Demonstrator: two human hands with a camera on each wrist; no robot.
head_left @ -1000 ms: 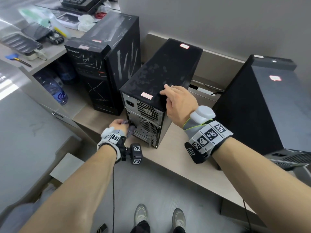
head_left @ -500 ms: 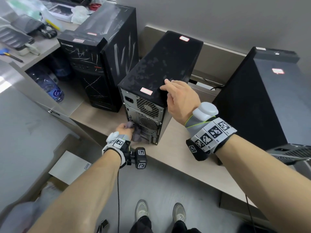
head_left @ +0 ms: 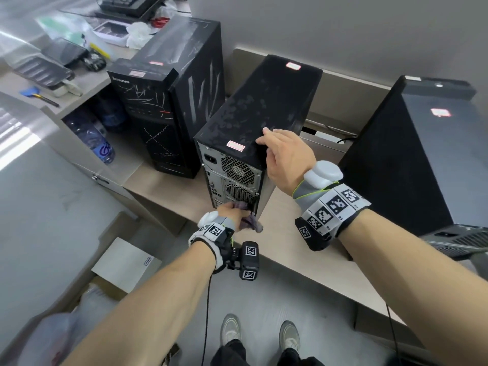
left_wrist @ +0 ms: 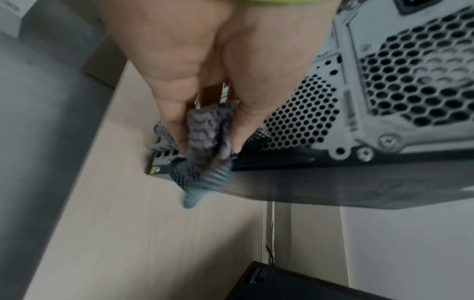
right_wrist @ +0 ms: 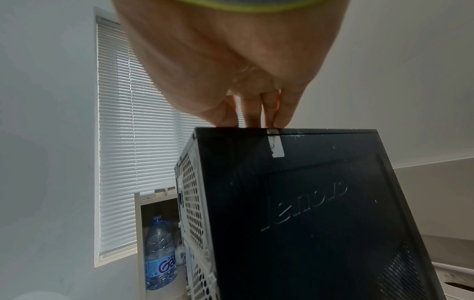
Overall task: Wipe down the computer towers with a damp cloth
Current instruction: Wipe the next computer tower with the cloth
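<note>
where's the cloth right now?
The cloth is bunched in the left hand, low against the rear panel of the middle tower, near its bottom right corner just above the desk; head view, centre.

I see three towers on the low shelf: the left tower, the middle tower with my right hand on its top near edge and my left hand pressing the cloth low against its near panel, and the right tower well apart.
</note>
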